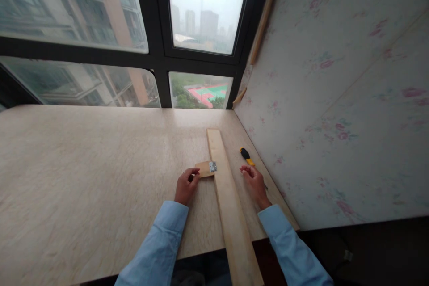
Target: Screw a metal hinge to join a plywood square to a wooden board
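Observation:
A long pale wooden plank [225,178] lies lengthwise on the stone-look sill, its near end jutting past the front edge. Against its left side sits a small wooden block [203,169], and a silver metal hinge [213,166] spans the joint between the two. My left hand [186,185] has its thumb and fingers closed at the block's left end. To the right of the plank, the fingertips of my right hand [254,183] are pinched together; whatever they hold is too small to make out. A black-and-yellow screwdriver [247,156] lies just beyond that hand, its shaft partly hidden.
The sill [100,178] stretches far to the left and ends at a near edge below my forearms. Dark-framed windows [161,60] rise at the back. On the right, a flower-papered wall [335,111] closes in beside the screwdriver.

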A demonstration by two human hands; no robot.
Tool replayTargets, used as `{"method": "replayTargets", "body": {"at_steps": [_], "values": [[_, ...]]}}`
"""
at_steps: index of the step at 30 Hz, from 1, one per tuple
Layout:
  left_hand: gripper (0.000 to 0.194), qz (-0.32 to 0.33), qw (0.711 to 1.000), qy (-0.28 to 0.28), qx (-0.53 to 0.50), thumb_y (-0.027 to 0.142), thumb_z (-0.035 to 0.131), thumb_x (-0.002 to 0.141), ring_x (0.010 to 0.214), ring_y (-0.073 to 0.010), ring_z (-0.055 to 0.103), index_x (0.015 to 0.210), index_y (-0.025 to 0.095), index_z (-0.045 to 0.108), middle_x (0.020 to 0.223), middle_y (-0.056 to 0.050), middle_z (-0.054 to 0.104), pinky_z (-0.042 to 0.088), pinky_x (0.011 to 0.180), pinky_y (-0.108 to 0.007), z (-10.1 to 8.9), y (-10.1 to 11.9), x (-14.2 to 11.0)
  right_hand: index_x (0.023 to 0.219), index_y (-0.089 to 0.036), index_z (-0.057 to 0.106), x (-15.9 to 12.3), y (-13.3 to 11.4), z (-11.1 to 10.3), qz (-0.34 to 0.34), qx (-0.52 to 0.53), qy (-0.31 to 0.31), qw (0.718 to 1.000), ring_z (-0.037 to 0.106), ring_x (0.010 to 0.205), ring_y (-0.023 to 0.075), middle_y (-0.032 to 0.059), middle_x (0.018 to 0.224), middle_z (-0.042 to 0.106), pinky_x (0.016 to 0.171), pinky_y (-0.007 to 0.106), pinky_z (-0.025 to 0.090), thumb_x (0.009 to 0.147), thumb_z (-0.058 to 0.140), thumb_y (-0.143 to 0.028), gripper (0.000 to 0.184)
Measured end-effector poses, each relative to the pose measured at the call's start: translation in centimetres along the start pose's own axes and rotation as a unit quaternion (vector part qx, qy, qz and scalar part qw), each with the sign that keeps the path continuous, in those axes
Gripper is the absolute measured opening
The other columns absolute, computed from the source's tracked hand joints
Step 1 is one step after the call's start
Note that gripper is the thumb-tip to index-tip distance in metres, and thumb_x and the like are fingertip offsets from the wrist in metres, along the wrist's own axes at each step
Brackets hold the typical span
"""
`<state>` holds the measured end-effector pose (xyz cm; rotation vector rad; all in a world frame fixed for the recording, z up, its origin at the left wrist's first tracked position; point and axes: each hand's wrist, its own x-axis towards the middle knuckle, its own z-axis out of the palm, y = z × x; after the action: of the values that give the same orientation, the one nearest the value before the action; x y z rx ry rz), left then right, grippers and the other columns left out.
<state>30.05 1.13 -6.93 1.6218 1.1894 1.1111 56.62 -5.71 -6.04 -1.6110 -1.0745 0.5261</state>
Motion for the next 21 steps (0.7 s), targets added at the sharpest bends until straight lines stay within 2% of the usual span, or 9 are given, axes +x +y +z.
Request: {"method": "replayTargets", "body": {"at_steps": [5,10,13,15,17,19,21], "values": [[0.03,-0.006,1.0,0.007,0.014,0.035,0.053,0.08,0.068,-0.0156,0.06,0.098,0.013,0.066,0.087,-0.008,0.066,0.049,0.062,-0.028,-0.1,-0.2,-0.2,0.091,-0.014,0.065,-0.6,0.1,0.0,-0.058,-0.03,-0.021,0.998,0.064,0.086,0.0212,0.0105,0.092,0.068,0.081,0.038,0.051,0.078,0.054,-0.03,0.023],[0.03,0.01,0.999,0.02,0.043,0.035,0.053,0.081,0.071,-0.0163,0.061,0.101,0.014,0.062,0.09,-0.008,0.065,0.051,0.064,-0.029,0.0,-0.1,-0.4,0.09,-0.015,0.065,-0.8,-0.1,0.2,-0.082,-0.046,-0.032,0.995,0.063,0.086,0.0209,0.0099,0.092,0.067,0.08,0.037,0.051,0.08,0.052,-0.027,0.02],[0.04,0.056,0.994,0.019,0.097,0.036,0.056,0.08,0.09,-0.0219,0.063,0.113,0.013,0.056,0.106,-0.013,0.062,0.052,0.071,-0.033,-0.1,-0.2,-0.3,0.092,-0.015,0.065,-0.9,0.0,0.0,-0.084,-0.045,-0.037,0.995,0.063,0.087,0.0209,0.0098,0.093,0.067,0.08,0.036,0.051,0.081,0.052,-0.025,0.02],[0.056,0.107,0.981,-0.009,0.161,0.037,0.063,0.075,0.113,-0.0288,0.055,0.124,0.014,0.05,0.124,-0.017,0.056,0.048,0.088,-0.042,-0.3,-0.5,0.2,0.093,-0.015,0.065,-0.9,0.1,0.0,-0.083,-0.046,-0.041,0.995,0.063,0.088,0.0208,0.0098,0.094,0.067,0.08,0.036,0.051,0.081,0.051,-0.025,0.02],[0.076,0.134,0.962,-0.058,0.23,0.04,0.071,0.068,0.13,-0.0356,0.04,0.134,0.014,0.043,0.137,-0.02,0.047,0.036,0.102,-0.05,-0.4,-0.9,1.1,0.093,-0.016,0.065,-0.9,0.2,-0.1,-0.083,-0.046,-0.043,0.995,0.062,0.088,0.0209,0.0098,0.094,0.067,0.08,0.036,0.051,0.081,0.051,-0.025,0.02],[0.091,0.125,0.946,-0.11,0.28,0.042,0.075,0.062,0.135,-0.04,0.031,0.14,0.013,0.037,0.14,-0.022,0.044,0.031,0.104,-0.054,-0.6,-1.0,2.3,0.093,-0.016,0.065,-0.8,0.2,-0.1,-0.084,-0.044,-0.045,0.994,0.062,0.088,0.021,0.0096,0.094,0.067,0.08,0.036,0.051,0.081,0.051,-0.025,0.02],[0.094,0.121,0.934,-0.156,0.298,0.044,0.076,0.062,0.132,-0.04,0.036,0.142,0.014,0.035,0.135,-0.021,0.049,0.031,0.103,-0.054,-0.9,-0.7,3.7,0.093,-0.016,0.065,-0.8,0.3,-0.1,-0.083,-0.041,-0.045,0.995,0.062,0.088,0.0209,0.0094,0.094,0.067,0.08,0.036,0.051,0.081,0.051,-0.024,0.02]]}}
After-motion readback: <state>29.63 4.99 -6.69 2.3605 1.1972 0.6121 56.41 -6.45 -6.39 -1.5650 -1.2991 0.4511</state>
